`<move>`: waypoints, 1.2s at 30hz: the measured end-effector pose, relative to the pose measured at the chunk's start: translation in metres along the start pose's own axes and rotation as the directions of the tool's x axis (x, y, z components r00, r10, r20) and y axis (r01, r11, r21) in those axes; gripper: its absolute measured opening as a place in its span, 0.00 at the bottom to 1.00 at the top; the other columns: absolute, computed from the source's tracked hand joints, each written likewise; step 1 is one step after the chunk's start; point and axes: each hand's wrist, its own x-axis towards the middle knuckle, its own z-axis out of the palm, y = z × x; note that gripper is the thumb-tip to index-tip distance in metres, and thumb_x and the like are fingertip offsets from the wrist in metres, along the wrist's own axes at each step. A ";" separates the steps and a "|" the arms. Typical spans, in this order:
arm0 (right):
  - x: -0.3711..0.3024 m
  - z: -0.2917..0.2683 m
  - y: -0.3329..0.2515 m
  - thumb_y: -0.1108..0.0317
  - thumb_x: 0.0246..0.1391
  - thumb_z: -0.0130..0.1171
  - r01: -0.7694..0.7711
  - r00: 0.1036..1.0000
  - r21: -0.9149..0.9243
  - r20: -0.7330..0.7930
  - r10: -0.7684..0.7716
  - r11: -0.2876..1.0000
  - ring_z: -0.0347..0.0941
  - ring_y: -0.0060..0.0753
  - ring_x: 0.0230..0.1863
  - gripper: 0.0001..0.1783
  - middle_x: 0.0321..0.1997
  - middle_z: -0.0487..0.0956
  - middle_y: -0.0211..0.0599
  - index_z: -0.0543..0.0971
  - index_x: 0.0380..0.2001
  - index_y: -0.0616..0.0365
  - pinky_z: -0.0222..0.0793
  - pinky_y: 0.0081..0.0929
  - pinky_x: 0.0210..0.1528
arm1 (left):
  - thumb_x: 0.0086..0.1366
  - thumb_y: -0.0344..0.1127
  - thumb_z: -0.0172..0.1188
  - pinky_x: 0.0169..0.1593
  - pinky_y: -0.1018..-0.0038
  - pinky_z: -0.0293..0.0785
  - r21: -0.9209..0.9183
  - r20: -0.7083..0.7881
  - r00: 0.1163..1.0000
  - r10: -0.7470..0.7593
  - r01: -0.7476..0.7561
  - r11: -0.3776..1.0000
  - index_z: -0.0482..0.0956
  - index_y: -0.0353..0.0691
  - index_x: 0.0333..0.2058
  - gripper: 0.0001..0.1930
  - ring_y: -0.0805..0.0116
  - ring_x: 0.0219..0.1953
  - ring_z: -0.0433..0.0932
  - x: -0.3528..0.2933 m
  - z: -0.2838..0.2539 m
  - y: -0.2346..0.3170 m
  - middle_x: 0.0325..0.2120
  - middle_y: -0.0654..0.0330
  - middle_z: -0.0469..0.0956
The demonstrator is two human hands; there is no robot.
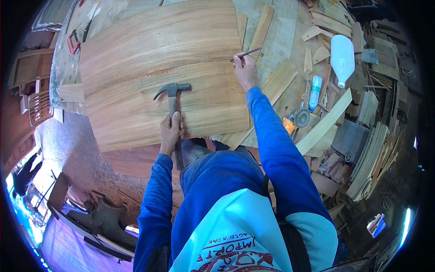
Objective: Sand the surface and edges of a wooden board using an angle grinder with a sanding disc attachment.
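A broad wooden panel (158, 50) with visible grain lies flat on the workbench in front of me. My left hand (171, 131) is closed round the handle of a claw hammer (172, 89), whose dark head is over the panel near its front edge. At the panel's right edge, my right hand (245, 71) grips a thin dark pencil (250, 52). The pencil's left end is at the wood beside a faint line that runs across the panel. Whether its tip touches the surface, I cannot tell.
Wood strips (279, 81) lie right of the panel. Beyond them are an orange angle grinder (290, 124), a water bottle (315, 93) and a white plastic jug (342, 59). Stacked boards (370, 156) and offcuts crowd the far right. A red clamp (72, 42) sits at the bench's far left.
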 end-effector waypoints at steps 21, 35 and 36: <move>-0.014 0.007 -0.011 0.75 0.60 0.54 0.417 0.907 -0.232 0.044 -0.419 0.879 0.70 0.56 0.39 0.03 0.37 0.70 0.51 0.76 0.35 0.64 0.67 0.47 0.42 | 0.62 0.28 0.65 0.25 0.59 0.68 0.549 0.224 0.417 0.881 -0.801 0.240 0.70 0.36 0.39 0.12 0.46 0.22 0.76 -0.063 0.084 0.193 0.26 0.49 0.75; -0.007 -0.001 -0.011 0.75 0.59 0.57 0.284 0.954 -0.148 -0.052 -0.294 0.947 0.78 0.48 0.37 0.03 0.35 0.78 0.47 0.79 0.35 0.61 0.73 0.39 0.39 | 0.71 0.37 0.58 0.23 0.57 0.65 0.691 0.196 0.766 0.613 -0.551 0.468 0.65 0.37 0.31 0.14 0.44 0.18 0.71 -0.044 0.049 0.150 0.17 0.46 0.71; -0.001 -0.005 -0.007 0.75 0.60 0.57 0.084 0.995 0.023 -0.059 -0.082 0.996 0.78 0.38 0.35 0.03 0.33 0.79 0.42 0.79 0.36 0.62 0.74 0.32 0.36 | 0.71 0.37 0.57 0.23 0.59 0.64 0.631 0.151 0.778 0.609 -0.550 0.546 0.66 0.36 0.30 0.14 0.50 0.17 0.69 -0.045 0.046 0.141 0.15 0.48 0.69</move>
